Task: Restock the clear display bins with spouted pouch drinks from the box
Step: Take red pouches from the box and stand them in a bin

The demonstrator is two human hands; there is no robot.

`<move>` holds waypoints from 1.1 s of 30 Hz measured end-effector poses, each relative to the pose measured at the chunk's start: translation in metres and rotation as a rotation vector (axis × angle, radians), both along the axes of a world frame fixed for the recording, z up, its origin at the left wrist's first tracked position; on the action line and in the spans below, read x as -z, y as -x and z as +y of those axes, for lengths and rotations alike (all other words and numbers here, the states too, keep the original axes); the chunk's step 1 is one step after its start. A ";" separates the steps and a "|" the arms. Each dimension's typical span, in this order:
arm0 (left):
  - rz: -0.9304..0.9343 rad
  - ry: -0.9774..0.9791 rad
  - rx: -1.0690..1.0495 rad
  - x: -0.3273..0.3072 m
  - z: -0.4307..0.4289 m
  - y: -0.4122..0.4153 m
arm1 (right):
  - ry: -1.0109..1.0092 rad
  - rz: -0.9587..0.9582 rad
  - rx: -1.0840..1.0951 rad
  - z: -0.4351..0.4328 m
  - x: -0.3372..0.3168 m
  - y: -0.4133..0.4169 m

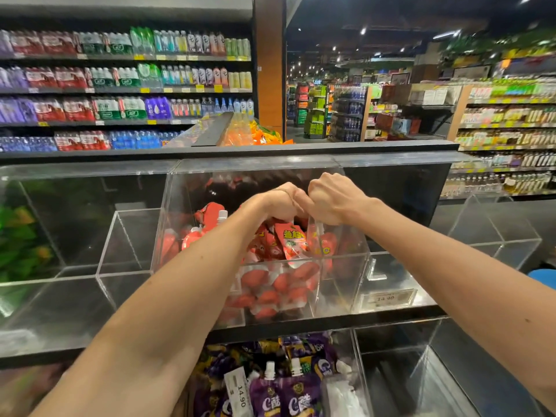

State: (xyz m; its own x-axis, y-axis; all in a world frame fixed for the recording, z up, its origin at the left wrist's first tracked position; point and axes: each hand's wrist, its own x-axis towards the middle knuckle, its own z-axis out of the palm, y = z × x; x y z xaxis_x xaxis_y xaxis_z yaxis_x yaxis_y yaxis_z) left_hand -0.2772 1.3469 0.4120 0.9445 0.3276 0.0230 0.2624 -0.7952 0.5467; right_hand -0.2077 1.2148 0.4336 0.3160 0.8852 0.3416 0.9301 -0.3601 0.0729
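Note:
A clear display bin [346, 284] in the middle of the upper shelf holds several red spouted pouches [279, 284]. Both my hands are inside its top opening, side by side and touching. My left hand [275, 201] grips a bunch of red pouches [293, 240] that hang down from it over the pile. My right hand [331, 197] is curled over the tops of the same bunch; its fingers are hidden. More red pouches [207, 218] lean at the bin's back left. The box is out of view.
Clear bins [126, 236] to the left and right [496, 233] of the middle one stand empty. A lower bin holds purple spouted pouches [288, 392] with a 14.90 price tag [240, 395]. Another price label [386, 297] sits on the shelf edge. Drink shelves fill the background.

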 end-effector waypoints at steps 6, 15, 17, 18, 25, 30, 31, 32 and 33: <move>-0.250 0.173 -0.103 -0.004 -0.003 0.047 | -0.195 0.012 0.028 -0.008 0.012 0.002; -0.811 0.258 -0.128 0.016 -0.071 0.143 | -0.733 0.029 -0.053 -0.082 0.052 0.090; -0.890 0.289 -0.077 0.034 -0.103 0.161 | -0.783 0.148 -0.037 -0.114 0.089 0.118; -0.900 0.332 -0.033 0.048 -0.118 0.168 | -0.803 0.214 -0.015 -0.132 0.112 0.133; -0.557 0.541 0.172 0.182 -0.263 0.138 | -0.845 0.622 0.500 -0.303 0.262 0.184; -0.256 0.650 0.385 0.239 -0.439 0.067 | -0.858 0.666 0.898 -0.459 0.307 0.152; -0.195 0.676 0.432 0.248 -0.478 0.052 | -0.844 0.668 0.978 -0.494 0.315 0.145; -0.133 0.707 0.479 0.257 -0.518 0.037 | -0.826 0.682 1.052 -0.528 0.322 0.139; -0.071 0.719 0.538 0.266 -0.556 0.023 | -0.814 0.717 1.119 -0.559 0.328 0.134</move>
